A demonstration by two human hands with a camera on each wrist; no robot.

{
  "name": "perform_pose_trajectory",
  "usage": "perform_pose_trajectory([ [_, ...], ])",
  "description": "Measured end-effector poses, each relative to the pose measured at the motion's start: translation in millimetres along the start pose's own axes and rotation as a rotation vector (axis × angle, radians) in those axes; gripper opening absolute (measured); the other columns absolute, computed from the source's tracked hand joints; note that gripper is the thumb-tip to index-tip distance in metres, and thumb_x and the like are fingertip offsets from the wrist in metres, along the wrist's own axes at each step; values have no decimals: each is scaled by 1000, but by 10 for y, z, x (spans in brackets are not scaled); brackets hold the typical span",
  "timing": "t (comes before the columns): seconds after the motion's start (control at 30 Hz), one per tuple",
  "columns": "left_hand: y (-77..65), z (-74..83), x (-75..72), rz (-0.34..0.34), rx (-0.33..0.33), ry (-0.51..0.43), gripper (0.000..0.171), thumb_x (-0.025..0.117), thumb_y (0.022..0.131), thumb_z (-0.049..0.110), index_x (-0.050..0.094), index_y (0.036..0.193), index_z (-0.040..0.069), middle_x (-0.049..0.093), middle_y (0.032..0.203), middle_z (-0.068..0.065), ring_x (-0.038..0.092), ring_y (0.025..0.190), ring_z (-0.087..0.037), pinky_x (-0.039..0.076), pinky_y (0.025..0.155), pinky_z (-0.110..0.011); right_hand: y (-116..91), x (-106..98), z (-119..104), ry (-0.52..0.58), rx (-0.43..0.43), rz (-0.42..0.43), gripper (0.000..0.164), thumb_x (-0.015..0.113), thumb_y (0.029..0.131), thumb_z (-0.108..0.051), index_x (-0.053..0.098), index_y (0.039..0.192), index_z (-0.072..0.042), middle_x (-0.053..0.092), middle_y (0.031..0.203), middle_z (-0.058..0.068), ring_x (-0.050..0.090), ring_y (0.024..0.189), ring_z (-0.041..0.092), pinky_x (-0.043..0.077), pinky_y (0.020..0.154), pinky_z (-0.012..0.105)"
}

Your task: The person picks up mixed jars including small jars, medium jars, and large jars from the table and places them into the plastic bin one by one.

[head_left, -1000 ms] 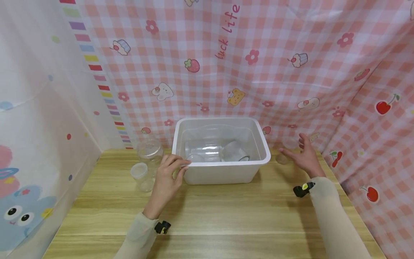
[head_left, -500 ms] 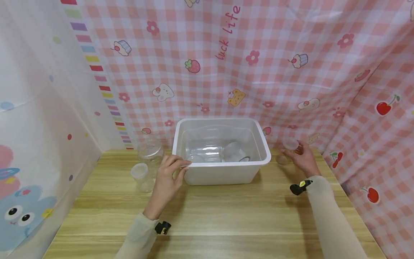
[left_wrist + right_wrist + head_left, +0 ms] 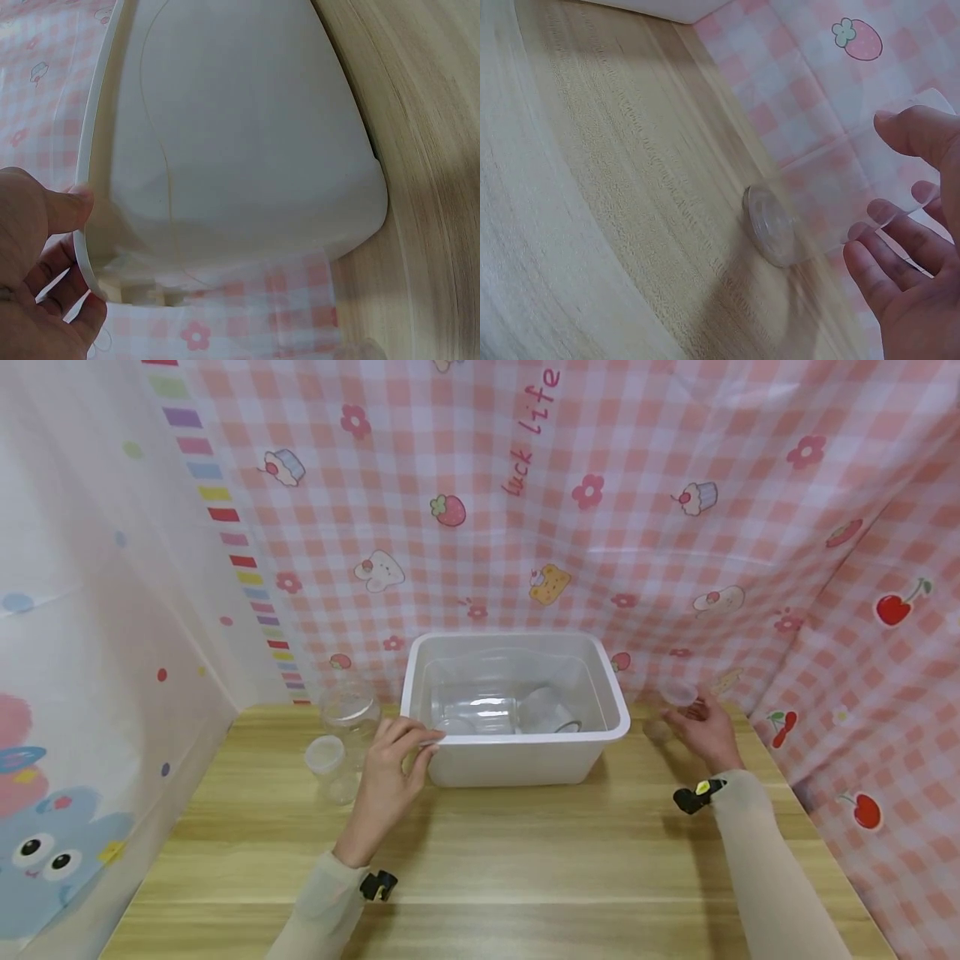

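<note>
Standing at left, a lidded jar [image 3: 326,755] neighbours the left hand [image 3: 390,767], whose fingers pinch a white tub's near rim [image 3: 517,740]. Clear jars [image 3: 474,706] lie inside; beyond, cloth [image 3: 495,568] reads "luck life". Open bench [image 3: 540,860] spreads nearer. Far right, the right hand [image 3: 708,732] curls fingers round a translucent jar [image 3: 821,199], its base clear only in the right wrist view.

the head view is evenly and softly lit, with pale highlights on the worktop [image 3: 540,868] and a sharp white glare on the clear jar [image 3: 480,708] inside the white tub [image 3: 510,766]. soft shadows lie beside the left sleeve [image 3: 318,906] and right sleeve [image 3: 772,868]. both wrist views are dimmer and greyer; in the right one, plank lines bow and the clear container [image 3: 817,206] fades into the checked cloth [image 3: 802,82].
</note>
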State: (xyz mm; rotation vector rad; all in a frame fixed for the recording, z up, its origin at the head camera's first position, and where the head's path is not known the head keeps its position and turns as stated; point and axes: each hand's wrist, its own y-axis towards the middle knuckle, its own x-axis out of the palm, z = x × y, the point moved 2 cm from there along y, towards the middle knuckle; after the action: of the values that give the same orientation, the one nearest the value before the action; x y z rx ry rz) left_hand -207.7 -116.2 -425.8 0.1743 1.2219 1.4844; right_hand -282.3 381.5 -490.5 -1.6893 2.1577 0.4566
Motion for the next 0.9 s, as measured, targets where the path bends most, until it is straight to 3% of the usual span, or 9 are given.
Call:
perform_pose_trajectory([
  [0.2,11,-9,2,-1,-3,-6,20,79,85,-4,78,100,8,69,95,-6,58,95,-23,50,84,-34,-16,-20,-3,5,5,3,87,67,98,-41,20,164,-11,48,150,25,54,109,1,48,78,5],
  [0.3,3,-11,2,-2,-11,-6,20,79,85,-4,78,100,8,69,95,-5,58,95,-23,50,83,-35,-38,-20,-19,25,-1,2,86,69,97,-42,23,163,-10,53,144,19,52,99,-11,50,78,6],
  [0.43,-2,-12,7,-6,-10,0,20,79,84,-4,78,100,8,68,96,-5,58,95,-23,51,83,-35,-78,-22,-59,27,-14,15,77,71,96,-41,37,157,-8,58,133,7,56,95,-13,54,77,10],
  [0.7,4,-7,-2,-15,-17,-12,18,79,86,-2,78,101,8,69,97,-6,58,97,-24,50,86,-34,-196,-36,-209,-46,-7,27,84,68,95,-51,31,160,-12,54,146,21,50,98,-12,49,77,7],
  [0.9,2,-13,-14,-31,-25,-21,17,77,88,0,78,102,8,69,98,-6,58,96,-24,49,85,-34,-287,-40,-328,-56,-8,42,80,71,93,-51,39,155,-10,59,136,13,52,97,-11,48,78,8],
])
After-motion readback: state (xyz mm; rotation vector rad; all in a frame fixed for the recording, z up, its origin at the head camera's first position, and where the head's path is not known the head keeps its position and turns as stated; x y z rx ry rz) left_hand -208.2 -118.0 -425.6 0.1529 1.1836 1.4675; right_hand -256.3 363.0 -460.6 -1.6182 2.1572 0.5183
